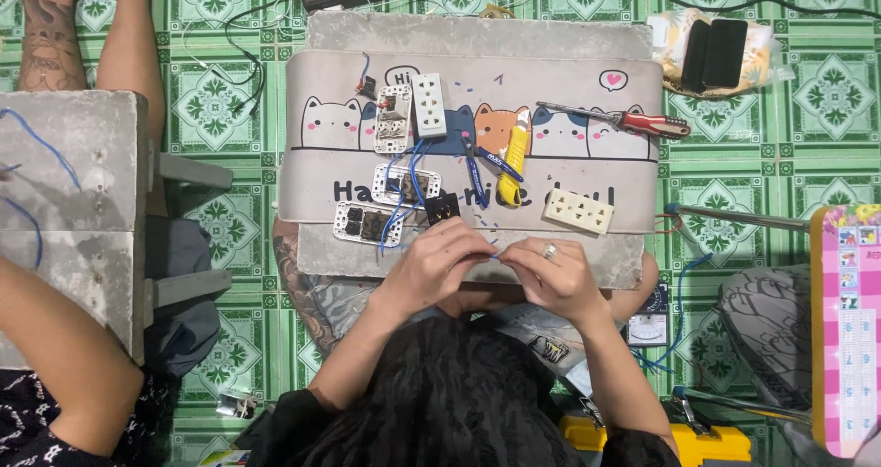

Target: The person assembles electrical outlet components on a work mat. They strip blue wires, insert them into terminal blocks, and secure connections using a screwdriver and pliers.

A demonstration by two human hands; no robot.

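Head view: my left hand [429, 267] and right hand [549, 274] pinch a blue wire [494, 256] together; I'd keep it taut above the table [477, 36].

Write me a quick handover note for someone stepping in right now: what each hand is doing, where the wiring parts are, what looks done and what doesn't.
Left hand and right hand: both pinch a thin blue wire between them at the near edge of the mat; the grip itself is hidden by the fingers.
Parts: white socket and switch module at the top; two more modules and a small black part nearer the hands, joined by blue wires. A cream socket lies apart, no wire visible.
Tools: yellow knife, blue-handled pliers, red screwdriver, all untouched.
Done: several modules wired. Left: the wire in hand, the cream socket.
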